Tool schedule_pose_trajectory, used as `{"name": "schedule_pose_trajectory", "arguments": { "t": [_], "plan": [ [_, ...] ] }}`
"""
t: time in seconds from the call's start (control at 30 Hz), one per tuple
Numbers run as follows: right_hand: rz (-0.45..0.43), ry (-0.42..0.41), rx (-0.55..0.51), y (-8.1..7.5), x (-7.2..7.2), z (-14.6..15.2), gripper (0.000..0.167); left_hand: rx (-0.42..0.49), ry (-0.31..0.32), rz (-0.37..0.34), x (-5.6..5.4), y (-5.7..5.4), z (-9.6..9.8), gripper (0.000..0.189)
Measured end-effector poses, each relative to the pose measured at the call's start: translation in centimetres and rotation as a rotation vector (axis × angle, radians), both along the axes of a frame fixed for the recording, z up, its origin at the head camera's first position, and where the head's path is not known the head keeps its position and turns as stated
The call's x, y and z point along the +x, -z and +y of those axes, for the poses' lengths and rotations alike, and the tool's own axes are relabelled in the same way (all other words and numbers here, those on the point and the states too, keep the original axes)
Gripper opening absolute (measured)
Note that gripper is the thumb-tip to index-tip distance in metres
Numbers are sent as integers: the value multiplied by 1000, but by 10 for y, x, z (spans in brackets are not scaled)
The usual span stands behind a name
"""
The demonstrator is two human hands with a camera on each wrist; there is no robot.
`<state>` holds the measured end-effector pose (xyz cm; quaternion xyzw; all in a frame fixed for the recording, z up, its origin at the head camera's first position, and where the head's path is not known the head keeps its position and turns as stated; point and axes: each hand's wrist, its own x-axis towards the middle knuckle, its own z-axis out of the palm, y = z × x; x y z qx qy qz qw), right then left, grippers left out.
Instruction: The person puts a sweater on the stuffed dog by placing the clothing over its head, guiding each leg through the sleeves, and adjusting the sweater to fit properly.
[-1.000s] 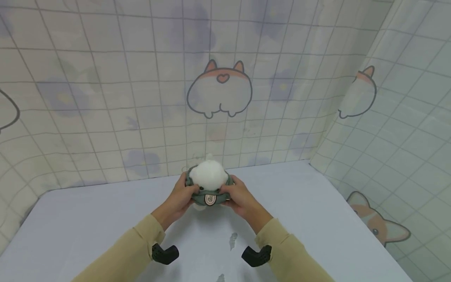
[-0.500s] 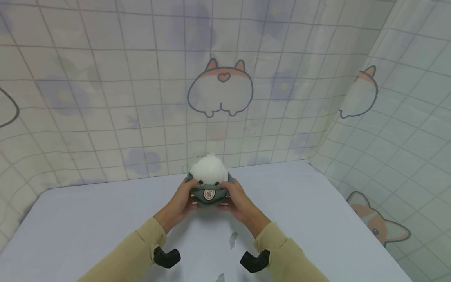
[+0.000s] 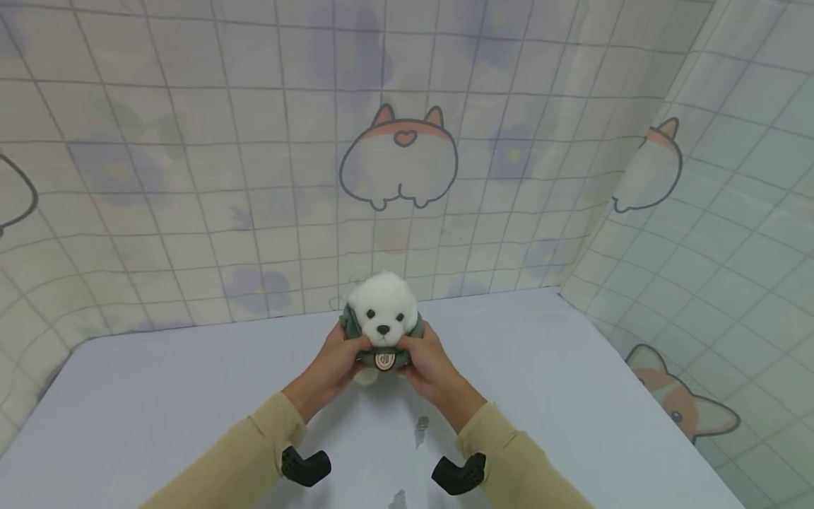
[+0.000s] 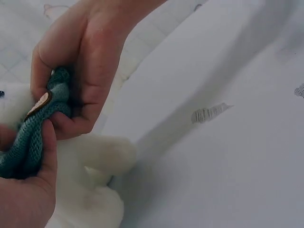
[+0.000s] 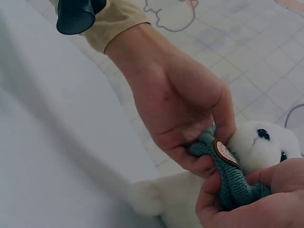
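A white plush dog [image 3: 381, 300] faces the head camera near the back of the table, dark eyes and nose showing. Bunched below its muzzle is a green knitted sweater [image 5: 232, 185] with a round pale patch [image 3: 384, 360]. My left hand [image 3: 333, 364] grips the sweater from the left, its thumb close to the patch. From the other side my right hand [image 3: 434, 364] pinches the knit the same way. In the left wrist view the plush dog's pale legs [image 4: 107, 156] hang below the bunched sweater. Most of the body behind my hands is hidden.
The white table [image 3: 191, 396] has grey worn marks [image 3: 421, 430] near its middle. A grid-patterned cloth [image 3: 191, 177] with printed corgis rises behind the table and along its right side. Black bands [image 3: 307, 468] sit at both beige sleeves.
The plush dog's head has tipped up, so its nose and mouth now show above the sweater's edge. Both hands keep hold of the knit and have shifted only slightly.
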<state>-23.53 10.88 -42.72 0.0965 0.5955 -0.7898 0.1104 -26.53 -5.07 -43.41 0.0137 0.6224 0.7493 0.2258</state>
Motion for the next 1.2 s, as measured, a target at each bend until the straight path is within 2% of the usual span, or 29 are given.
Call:
{"name": "schedule_pose_trajectory", "arguments": {
  "t": [0.23,0.33,0.4,0.57,0.83,0.93,1.07,1.2],
  "plan": [
    [45,34,187,1,-2,10,53,-75,-33,36,-4,3,-9,63],
    [62,43,184,2,-3,19,49,-103,-55,54,-4,3,-14,51],
    [68,47,143,3,-4,25,48,-128,-85,68,-4,3,-17,45],
    [56,68,74,8,-9,36,45,-202,-155,109,-9,4,-23,39],
    [56,138,182,17,-24,38,33,-366,-197,177,-17,12,-31,30],
    [50,132,226,21,-31,36,32,-410,-217,186,-21,16,-32,29],
    [11,110,295,28,-39,37,30,-472,-225,184,-29,27,-32,31],
    [-29,75,388,38,-42,40,27,-535,-183,174,-33,39,-29,37]
  ]
}}
